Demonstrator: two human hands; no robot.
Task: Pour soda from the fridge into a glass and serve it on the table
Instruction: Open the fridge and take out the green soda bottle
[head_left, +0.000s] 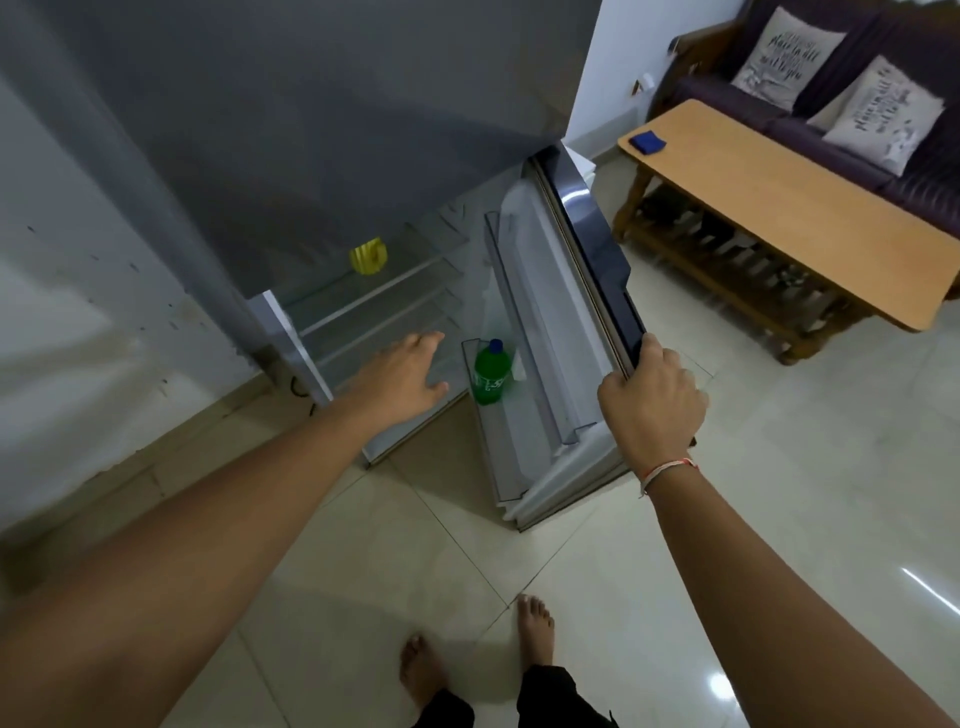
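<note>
R hand (652, 402) grips fridge door (592, 249) edge; L hand (402, 376) spread, fingers loose, just beside green soda bottle (488, 373) in door's lower shelf.

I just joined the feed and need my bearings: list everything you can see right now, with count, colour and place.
fridge: 1, grey, ahead, door open
fridge door: 1, dark front, white inside, swung right
soda bottle: 1, green with blue cap, upright in lower door rack
yellow item: 1, on a fridge shelf, too blurred to identify
coffee table: 1, wooden, right of fridge
blue item: 1, on table's far corner
sofa: 1, dark, behind table
cushions: 2, pale with lettering, on sofa
left hand: open, reaching toward fridge interior
right hand: gripping door edge
feet: 2, bare, on pale floor tiles
</note>
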